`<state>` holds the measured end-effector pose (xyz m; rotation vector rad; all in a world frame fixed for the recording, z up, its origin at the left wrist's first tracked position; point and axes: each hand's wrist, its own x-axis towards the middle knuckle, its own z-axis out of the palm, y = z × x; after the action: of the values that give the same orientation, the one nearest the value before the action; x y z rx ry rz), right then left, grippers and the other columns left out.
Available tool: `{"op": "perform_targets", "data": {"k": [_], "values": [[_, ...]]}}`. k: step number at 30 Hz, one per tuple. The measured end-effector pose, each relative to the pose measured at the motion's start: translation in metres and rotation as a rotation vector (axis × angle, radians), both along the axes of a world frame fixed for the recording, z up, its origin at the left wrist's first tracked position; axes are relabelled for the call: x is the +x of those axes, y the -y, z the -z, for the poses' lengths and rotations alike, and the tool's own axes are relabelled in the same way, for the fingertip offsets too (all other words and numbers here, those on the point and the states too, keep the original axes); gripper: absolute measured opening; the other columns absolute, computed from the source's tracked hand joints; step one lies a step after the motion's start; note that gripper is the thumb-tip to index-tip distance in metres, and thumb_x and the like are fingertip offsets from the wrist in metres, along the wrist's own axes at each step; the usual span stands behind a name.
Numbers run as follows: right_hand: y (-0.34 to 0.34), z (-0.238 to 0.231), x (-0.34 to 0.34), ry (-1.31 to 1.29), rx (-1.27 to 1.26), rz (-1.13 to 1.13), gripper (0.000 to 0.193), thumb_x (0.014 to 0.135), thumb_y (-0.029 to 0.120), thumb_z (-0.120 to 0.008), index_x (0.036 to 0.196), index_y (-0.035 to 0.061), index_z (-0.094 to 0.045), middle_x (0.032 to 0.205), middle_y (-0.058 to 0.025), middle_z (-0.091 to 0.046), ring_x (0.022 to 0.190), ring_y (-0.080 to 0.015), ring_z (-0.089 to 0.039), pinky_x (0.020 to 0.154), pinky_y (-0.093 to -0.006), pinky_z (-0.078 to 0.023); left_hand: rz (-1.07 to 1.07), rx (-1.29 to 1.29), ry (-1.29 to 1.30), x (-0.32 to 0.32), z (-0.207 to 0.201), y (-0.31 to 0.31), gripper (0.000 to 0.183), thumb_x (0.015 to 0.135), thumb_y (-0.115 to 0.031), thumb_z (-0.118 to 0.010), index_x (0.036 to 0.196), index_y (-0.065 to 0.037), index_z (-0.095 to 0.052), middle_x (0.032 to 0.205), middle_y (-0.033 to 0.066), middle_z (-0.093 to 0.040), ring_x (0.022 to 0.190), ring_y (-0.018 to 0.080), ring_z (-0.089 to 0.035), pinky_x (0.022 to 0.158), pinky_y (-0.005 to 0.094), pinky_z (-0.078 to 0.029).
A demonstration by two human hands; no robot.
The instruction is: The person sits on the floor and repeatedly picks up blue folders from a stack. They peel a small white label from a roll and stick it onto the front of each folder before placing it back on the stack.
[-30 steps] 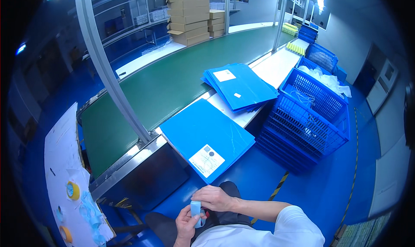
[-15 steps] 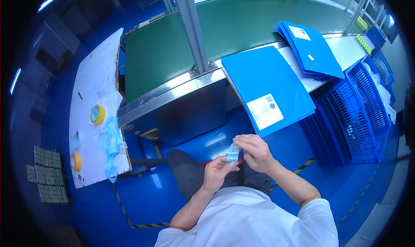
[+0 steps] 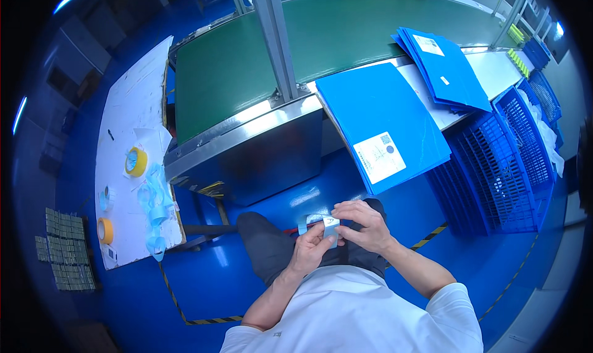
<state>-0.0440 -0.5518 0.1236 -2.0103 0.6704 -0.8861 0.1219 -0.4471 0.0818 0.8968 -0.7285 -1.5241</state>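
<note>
Over my lap, my left hand (image 3: 307,249) pinches a small light-blue and white strip (image 3: 332,222), which looks like folded label backing with a dark printed mark on its white face. A pale-blue end of it pokes out to the left of my fingers. My right hand (image 3: 363,224) comes in from the right, its fingers curled over the strip's far edge and its thumb against the side. The exact contact of those fingertips is partly hidden.
Blue flat folders (image 3: 386,127) with white labels overhang the bench edge ahead. A second blue stack (image 3: 445,72) lies beyond. Blue crates (image 3: 494,174) stand at right. The white table (image 3: 126,93) at left carries yellow tape (image 3: 136,162) and curled light-blue strips (image 3: 155,214).
My right hand has lowered slightly and its fingers have spread a little. The strip has turned, now showing a marked white face, with an end sticking out to the left.
</note>
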Motion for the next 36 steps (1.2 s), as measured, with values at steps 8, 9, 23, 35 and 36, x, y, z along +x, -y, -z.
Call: {"op": "perform_targets", "data": {"k": [8,9,23,35,36], "values": [[0.004,0.0,0.0,-0.037,-0.265,-0.004,0.025,0.073,0.007,-0.08,0.097,0.0054,-0.073,0.107,-0.0098,-0.071,0.105,-0.0269,-0.067,0.086,-0.0381,-0.051,0.096,-0.016,0.027,0.006,-0.004,-0.002,0.037,0.096,0.005,-0.055,0.132,0.009,-0.05,0.117,0.0158,-0.064,0.102,0.0206,-0.067,0.093,0.0341,-0.056],[0.002,-0.001,0.001,-0.041,-0.285,0.008,0.024,0.073,0.007,-0.08,0.097,0.0057,-0.073,0.107,-0.0095,-0.071,0.105,-0.0267,-0.067,0.085,-0.0376,-0.051,0.087,0.004,0.014,0.006,-0.007,-0.001,0.037,0.096,0.005,-0.055,0.132,0.009,-0.05,0.117,0.0159,-0.064,0.102,0.0205,-0.067,0.093,0.0339,-0.056],[0.003,0.003,0.001,-0.13,-0.365,-0.076,0.024,0.078,0.013,-0.078,0.101,0.0055,-0.073,0.11,-0.0068,-0.072,0.105,-0.0234,-0.067,0.084,-0.0356,-0.052,-0.017,0.109,0.139,0.008,0.006,0.0,0.021,0.095,0.002,-0.061,0.116,0.005,-0.065,0.11,0.0076,-0.069,0.1,0.0109,-0.066,0.087,0.0244,-0.052],[-0.001,0.009,-0.002,-0.11,-0.25,-0.077,0.031,0.074,0.011,-0.08,0.104,0.0084,-0.074,0.111,-0.005,-0.072,0.108,-0.0234,-0.066,0.086,-0.0366,-0.052,-0.065,0.137,-0.009,0.007,0.02,0.002,0.02,0.095,0.001,-0.06,0.114,0.007,-0.066,0.105,0.0133,-0.072,0.092,0.0156,-0.069,0.084,0.0278,-0.056],[-0.002,0.011,-0.001,-0.101,-0.237,-0.067,0.03,0.074,0.011,-0.079,0.104,0.0083,-0.074,0.11,-0.0053,-0.072,0.107,-0.0235,-0.066,0.086,-0.0365,-0.052,-0.064,0.134,-0.008,0.007,0.019,0.002,0.02,0.096,0.0,-0.06,0.114,0.007,-0.066,0.106,0.0122,-0.072,0.093,0.0143,-0.069,0.085,0.0273,-0.055]]}}
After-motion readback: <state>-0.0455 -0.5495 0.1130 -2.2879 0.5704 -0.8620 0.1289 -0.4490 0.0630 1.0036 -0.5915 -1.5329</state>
